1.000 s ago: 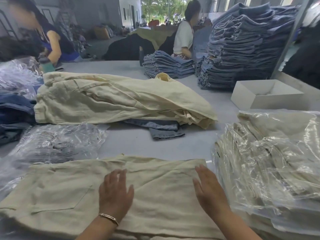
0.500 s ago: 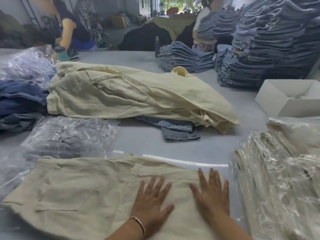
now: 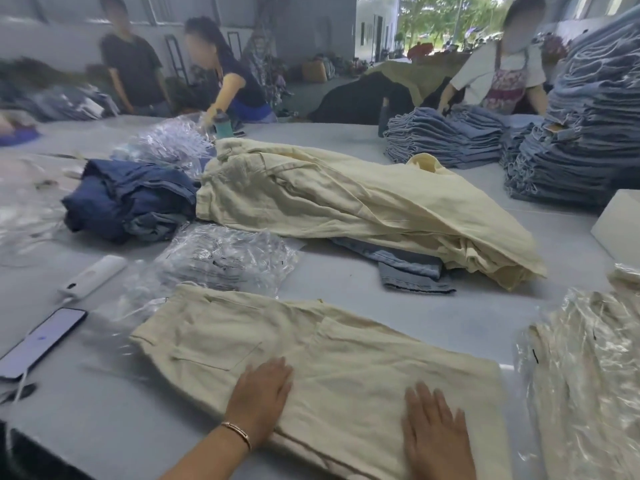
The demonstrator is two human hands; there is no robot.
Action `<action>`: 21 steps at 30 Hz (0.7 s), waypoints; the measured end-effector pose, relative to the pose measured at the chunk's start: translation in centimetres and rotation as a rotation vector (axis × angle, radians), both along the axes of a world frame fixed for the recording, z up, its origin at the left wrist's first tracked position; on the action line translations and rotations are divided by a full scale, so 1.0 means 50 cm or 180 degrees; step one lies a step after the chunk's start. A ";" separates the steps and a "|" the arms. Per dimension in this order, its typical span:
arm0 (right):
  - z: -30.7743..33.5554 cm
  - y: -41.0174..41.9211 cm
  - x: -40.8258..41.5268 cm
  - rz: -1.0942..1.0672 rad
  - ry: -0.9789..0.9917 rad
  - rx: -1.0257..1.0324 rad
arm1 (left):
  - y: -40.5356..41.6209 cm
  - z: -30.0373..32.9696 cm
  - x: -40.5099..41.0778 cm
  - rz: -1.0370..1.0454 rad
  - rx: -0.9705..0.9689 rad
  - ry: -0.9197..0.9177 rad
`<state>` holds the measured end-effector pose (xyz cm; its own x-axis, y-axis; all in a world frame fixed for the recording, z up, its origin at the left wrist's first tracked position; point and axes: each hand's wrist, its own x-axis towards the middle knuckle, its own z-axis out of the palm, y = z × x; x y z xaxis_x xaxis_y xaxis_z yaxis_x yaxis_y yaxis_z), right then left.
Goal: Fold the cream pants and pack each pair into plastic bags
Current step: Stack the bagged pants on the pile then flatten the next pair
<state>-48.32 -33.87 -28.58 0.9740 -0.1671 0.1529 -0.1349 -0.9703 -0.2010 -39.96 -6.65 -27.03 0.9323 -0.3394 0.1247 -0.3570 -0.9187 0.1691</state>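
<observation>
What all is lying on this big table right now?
folded cream pants: one pair, cream, flat at the near edge
loose cream pants: a heap, cream, mid-table
bagged cream pants: a stack, clear plastic over cream, near right
empty plastic bags: a pile, clear, left of centre
dark blue garments: a heap, navy, left of the cream heap
folded jeans: several stacks, light blue, far right
phone: one, dark with lit screen, near left
white box: one, right edge
left hand: flat on the folded pants, bracelet at the wrist
right hand: flat on the folded pants
</observation>
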 end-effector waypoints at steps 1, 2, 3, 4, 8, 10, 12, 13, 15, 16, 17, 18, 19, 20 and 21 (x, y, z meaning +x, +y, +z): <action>0.004 0.027 -0.008 0.0338 -0.0165 -0.0034 | 0.024 0.002 0.004 0.0110 -0.0148 -0.0013; 0.011 0.055 -0.011 0.0611 -0.0106 -0.0079 | 0.049 0.006 0.006 0.0213 -0.0156 -0.0051; 0.017 0.083 -0.006 0.0827 -0.0029 -0.0127 | 0.072 0.014 0.008 0.0379 -0.0136 0.0069; 0.021 0.114 0.002 0.0993 0.0144 -0.0088 | 0.094 0.019 0.013 0.0664 -0.0145 0.0270; 0.014 0.218 0.038 0.1366 0.0156 -0.0023 | 0.182 0.039 0.036 0.2217 -0.0843 0.0506; 0.028 0.258 0.057 0.1487 0.0534 0.0024 | 0.239 0.039 0.040 0.2910 -0.1520 0.0545; 0.020 0.294 0.089 0.1389 0.0366 0.0093 | 0.300 0.024 0.050 0.3388 -0.2327 0.0804; 0.024 0.301 0.097 0.1366 0.0424 0.0119 | 0.326 0.013 0.054 0.3479 -0.2852 0.0981; 0.028 0.312 0.104 0.1380 0.0403 0.0120 | 0.355 -0.005 0.060 0.3456 -0.3954 0.1242; 0.025 0.320 0.107 0.1355 0.0190 0.0193 | 0.361 -0.009 0.063 0.3427 -0.4367 0.1311; 0.025 0.327 0.111 0.1292 0.0055 0.0194 | 0.361 -0.011 0.066 0.3393 -0.4594 0.1330; 0.016 0.331 0.115 0.1276 -0.0063 0.0143 | 0.358 -0.012 0.071 0.3345 -0.4622 0.1327; 0.014 0.335 0.116 0.1217 -0.0073 0.0136 | 0.354 -0.013 0.078 0.3303 -0.4518 0.1310; 0.005 0.337 0.117 0.1156 -0.0206 0.0120 | 0.348 -0.012 0.086 0.3264 -0.4359 0.1312; 0.003 0.337 0.116 0.1086 -0.0310 0.0115 | 0.343 -0.013 0.093 0.3246 -0.4281 0.1327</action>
<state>-42.50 -17.02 -28.42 0.9558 0.1584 0.2477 0.2172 -0.9482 -0.2319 -35.29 10.51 -27.66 0.7286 0.4869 -0.4817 0.4909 0.1192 0.8630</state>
